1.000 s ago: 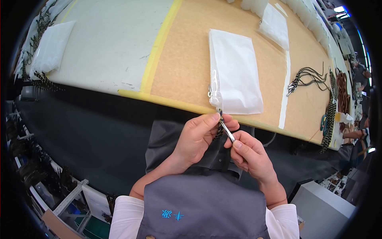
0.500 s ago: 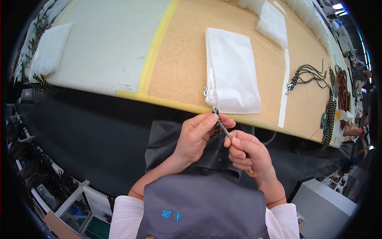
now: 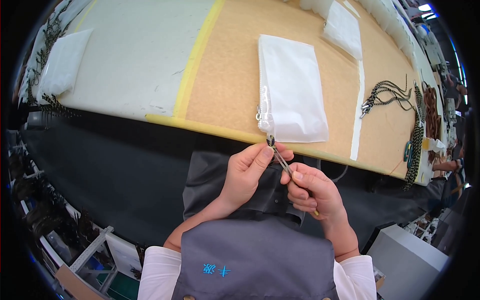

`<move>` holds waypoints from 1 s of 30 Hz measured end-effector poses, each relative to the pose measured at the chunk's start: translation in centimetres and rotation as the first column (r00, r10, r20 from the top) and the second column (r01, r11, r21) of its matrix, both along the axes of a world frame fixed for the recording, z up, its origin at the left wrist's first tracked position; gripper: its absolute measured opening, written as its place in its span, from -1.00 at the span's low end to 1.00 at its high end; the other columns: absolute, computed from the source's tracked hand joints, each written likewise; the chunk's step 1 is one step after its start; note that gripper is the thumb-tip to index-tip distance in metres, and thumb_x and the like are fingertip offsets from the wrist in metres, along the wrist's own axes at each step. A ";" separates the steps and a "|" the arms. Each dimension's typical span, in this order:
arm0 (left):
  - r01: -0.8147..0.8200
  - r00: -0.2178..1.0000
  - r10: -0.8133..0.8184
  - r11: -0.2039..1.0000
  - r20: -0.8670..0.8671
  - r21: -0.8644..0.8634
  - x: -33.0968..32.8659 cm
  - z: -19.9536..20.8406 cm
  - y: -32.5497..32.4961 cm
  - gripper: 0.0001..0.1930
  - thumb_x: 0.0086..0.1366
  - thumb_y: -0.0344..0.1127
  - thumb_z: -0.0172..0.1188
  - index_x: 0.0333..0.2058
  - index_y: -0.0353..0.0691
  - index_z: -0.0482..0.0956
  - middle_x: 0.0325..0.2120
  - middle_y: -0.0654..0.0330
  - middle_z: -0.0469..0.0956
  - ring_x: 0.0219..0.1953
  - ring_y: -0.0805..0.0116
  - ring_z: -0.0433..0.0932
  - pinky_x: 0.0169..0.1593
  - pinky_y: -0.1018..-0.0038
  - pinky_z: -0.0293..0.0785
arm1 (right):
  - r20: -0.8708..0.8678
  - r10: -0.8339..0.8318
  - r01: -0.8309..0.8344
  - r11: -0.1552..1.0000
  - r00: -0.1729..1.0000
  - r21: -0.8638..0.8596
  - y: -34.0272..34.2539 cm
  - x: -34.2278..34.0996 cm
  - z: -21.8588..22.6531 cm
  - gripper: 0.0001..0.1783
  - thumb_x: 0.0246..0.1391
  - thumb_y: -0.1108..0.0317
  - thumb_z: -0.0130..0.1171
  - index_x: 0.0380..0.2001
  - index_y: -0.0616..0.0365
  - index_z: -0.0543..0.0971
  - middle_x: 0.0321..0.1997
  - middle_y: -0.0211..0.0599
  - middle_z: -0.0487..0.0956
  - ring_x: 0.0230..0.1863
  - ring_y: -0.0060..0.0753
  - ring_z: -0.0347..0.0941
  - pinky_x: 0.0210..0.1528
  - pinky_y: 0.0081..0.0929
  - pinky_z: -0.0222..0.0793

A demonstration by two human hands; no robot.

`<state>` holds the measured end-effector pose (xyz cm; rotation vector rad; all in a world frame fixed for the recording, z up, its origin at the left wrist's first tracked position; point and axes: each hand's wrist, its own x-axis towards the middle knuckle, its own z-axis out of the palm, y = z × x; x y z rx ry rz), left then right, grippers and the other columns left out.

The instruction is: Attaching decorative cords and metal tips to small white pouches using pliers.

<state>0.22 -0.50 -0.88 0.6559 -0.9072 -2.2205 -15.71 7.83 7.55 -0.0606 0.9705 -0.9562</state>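
My left hand (image 3: 251, 167) pinches a black-and-yellow patterned cord (image 3: 271, 141), whose small loop sticks up above the thumb at the table's front edge. In my right hand (image 3: 312, 190) is a pair of metal tweezers (image 3: 283, 164) with a yellow end below the fist. Their two slim arms stand slightly apart and their tips meet the cord at my left thumb; the exact contact is too small to make out. Just beyond my hands lies a white zippered pouch (image 3: 295, 90) with a clear strip and a metal zipper pull (image 3: 258, 114) along its left side.
Loose patterned cords with metal ends (image 3: 385, 95) lie to the right, beside a hanging cord bundle (image 3: 415, 135) and brown cords (image 3: 430, 110). Other white pouches rest at far right (image 3: 344, 32) and left (image 3: 67, 60). Yellow tape (image 3: 200, 125) edges the table.
The tweezers' arms have spread a little, and the cord's loop shows more above my left thumb. Both hands stay in nearly the same place.
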 end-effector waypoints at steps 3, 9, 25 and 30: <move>-0.030 0.999 0.030 0.999 -0.013 -0.012 -0.2 -0.1 0.1 -0.68 0.55 -0.29 -0.08 -0.07 -0.46 0.54 -0.17 -0.08 0.64 -0.04 0.17 0.64 0.09 0.31 0.53 | -0.135 0.020 -0.028 0.998 0.991 -0.052 0.2 0.5 0.1 -0.75 0.42 0.25 -0.12 -0.13 0.18 0.47 -0.62 -0.60 0.26 -0.73 -0.80 0.00 -0.70 -0.75 -0.09; -0.063 0.998 0.063 0.998 -0.018 0.001 -0.6 0.1 0.3 -0.66 0.56 -0.26 -0.10 -0.11 -0.45 0.54 -0.18 -0.06 0.65 -0.09 0.22 0.65 0.08 0.31 0.54 | -0.541 -0.016 -0.108 0.974 0.841 -0.197 0.5 0.8 0.5 -0.78 0.38 0.30 -0.06 -0.08 0.19 0.47 -0.59 -0.60 0.33 -0.64 -0.86 0.08 -0.62 -0.79 -0.03; -0.066 0.997 0.070 0.993 -0.038 0.099 0.0 0.1 0.1 -0.71 0.52 -0.29 0.02 -0.01 -0.37 0.59 -0.29 0.33 0.58 -0.33 0.67 0.37 -0.26 0.67 0.26 | -0.977 -0.189 -0.594 0.776 0.098 -0.210 -5.7 0.9 0.4 -0.73 0.00 0.56 0.28 -0.22 0.21 0.46 -0.44 -0.19 0.56 -0.51 -0.25 0.55 -0.45 -0.43 0.44; -0.015 0.996 0.024 0.994 -0.082 0.106 0.1 -0.7 -0.1 -0.70 0.54 -0.30 -0.03 0.03 -0.39 0.55 -0.16 0.23 0.60 -0.16 0.57 0.50 -0.09 0.61 0.41 | -0.953 -0.296 -0.596 0.754 0.069 -0.277 -6.0 1.4 -0.5 -0.79 -0.01 0.59 0.29 -0.31 0.20 0.47 -0.55 -0.48 0.46 -0.63 -0.74 0.32 -0.58 -0.68 0.26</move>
